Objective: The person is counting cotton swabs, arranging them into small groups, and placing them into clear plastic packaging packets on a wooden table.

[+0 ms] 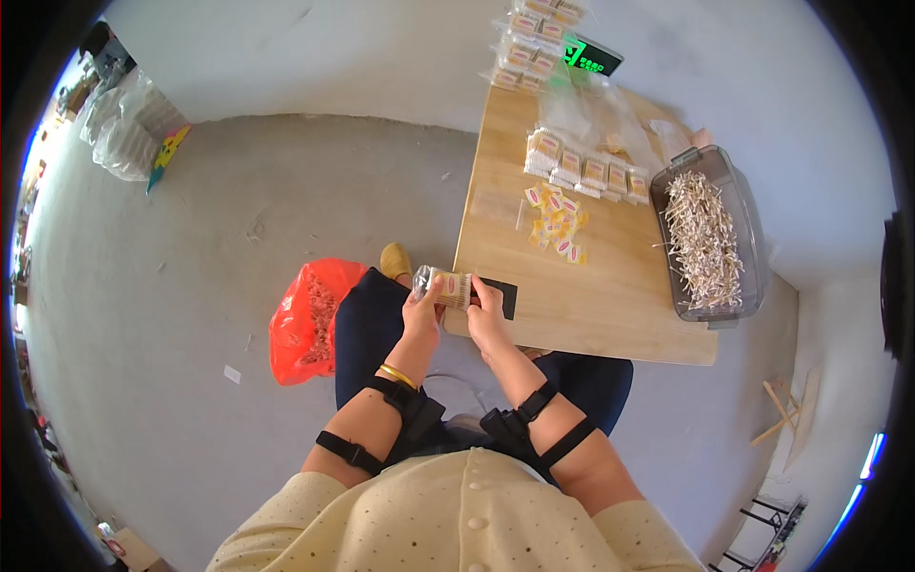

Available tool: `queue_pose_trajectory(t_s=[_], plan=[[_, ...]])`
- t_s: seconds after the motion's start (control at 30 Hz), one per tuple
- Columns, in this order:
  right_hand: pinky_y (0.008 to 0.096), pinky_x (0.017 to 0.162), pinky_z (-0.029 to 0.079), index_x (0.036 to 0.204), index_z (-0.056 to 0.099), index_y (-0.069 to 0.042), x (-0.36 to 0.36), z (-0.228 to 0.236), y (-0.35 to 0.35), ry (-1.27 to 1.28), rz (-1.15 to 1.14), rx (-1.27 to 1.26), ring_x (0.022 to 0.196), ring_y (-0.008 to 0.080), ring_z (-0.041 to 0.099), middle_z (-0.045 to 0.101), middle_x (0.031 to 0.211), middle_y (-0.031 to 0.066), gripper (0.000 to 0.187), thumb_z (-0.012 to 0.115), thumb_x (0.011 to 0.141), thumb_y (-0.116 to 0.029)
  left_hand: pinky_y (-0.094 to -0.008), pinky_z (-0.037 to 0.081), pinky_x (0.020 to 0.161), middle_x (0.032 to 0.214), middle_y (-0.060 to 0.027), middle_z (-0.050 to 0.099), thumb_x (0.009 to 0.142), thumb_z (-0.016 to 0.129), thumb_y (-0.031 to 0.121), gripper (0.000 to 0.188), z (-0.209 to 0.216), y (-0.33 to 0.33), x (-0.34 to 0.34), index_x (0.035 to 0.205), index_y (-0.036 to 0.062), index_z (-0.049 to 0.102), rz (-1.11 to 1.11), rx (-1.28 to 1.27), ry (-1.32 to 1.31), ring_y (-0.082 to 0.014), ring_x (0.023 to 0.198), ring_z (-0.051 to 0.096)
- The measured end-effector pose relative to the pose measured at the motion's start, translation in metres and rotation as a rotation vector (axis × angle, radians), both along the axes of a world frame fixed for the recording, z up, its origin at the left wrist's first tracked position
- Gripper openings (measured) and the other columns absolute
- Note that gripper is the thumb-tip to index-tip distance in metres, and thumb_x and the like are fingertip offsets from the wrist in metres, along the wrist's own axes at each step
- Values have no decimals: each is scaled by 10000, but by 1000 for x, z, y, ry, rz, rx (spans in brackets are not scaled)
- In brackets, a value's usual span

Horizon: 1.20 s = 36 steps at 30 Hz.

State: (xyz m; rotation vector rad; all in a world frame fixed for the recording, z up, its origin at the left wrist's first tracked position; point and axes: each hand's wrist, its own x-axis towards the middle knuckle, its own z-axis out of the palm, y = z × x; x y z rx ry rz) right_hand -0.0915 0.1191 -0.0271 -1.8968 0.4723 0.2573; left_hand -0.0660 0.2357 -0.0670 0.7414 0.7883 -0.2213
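Note:
Both my hands are closed on a small clear pack of cotton swabs (452,289) with a yellow and white label, just off the table's left edge. My left hand (422,313) grips its left end, thumb on top, where loose clear film sticks out. My right hand (488,322) pinches its right end, and some fingers are hidden behind the pack. A flat black thing (502,298) lies on the table beside my right hand. Farther up the wooden table (610,310) are a scatter of small yellow and white cards (559,224) and a row of filled swab packs (593,173).
A grey see-through bin (753,253) of loose cotton swabs (703,243) stands at the table's right. Bagged packs (530,48) are stacked at the far edge, near a green lit sign (591,55). A red plastic bag (291,329) sits on the floor by my left leg.

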Motion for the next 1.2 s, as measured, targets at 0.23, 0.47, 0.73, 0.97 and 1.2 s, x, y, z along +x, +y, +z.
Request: queue_pose_trajectory(t_s=[0.23,0.47,0.73,0.97,1.2], plan=[[345,1108,416,1509,455,7,9,13,38,23,-154,163,1251,246,529,481,1395,151,596,479,913,29,-331,541,899,1113,-37,702,931,784,183,336,6,-5,-4,1209,70,633,-55,-42,-53,-172,1046,678],[337,1036,494,1435,529,56,18,18,-23,225,151,295,1135,190,651,660,1296,119,486,458,955,24,-282,517,823,1074,26,693,930,791,268,330,-3,5,-2,1200,143,649,-122,-23,-37,-108,958,665],[295,888,561,1332,621,4,28,31,-27,377,156,547,1002,174,716,706,1213,95,327,516,1032,-75,-323,507,968,1182,-21,678,958,756,295,410,4,20,5,1294,119,599,-223,-16,-48,-159,1120,642],[285,818,557,1184,678,-28,35,33,24,205,193,550,882,130,681,713,1048,46,245,691,972,-150,-338,531,999,1195,-34,686,988,713,294,410,32,58,4,1313,89,571,-39,-77,-123,-176,1146,656],[300,782,523,1020,655,-4,18,93,21,-246,238,340,834,143,651,706,932,85,180,713,938,-153,-329,537,992,1162,-44,705,1021,662,282,340,113,72,-13,1297,96,589,-115,-364,-386,-176,1111,674]])
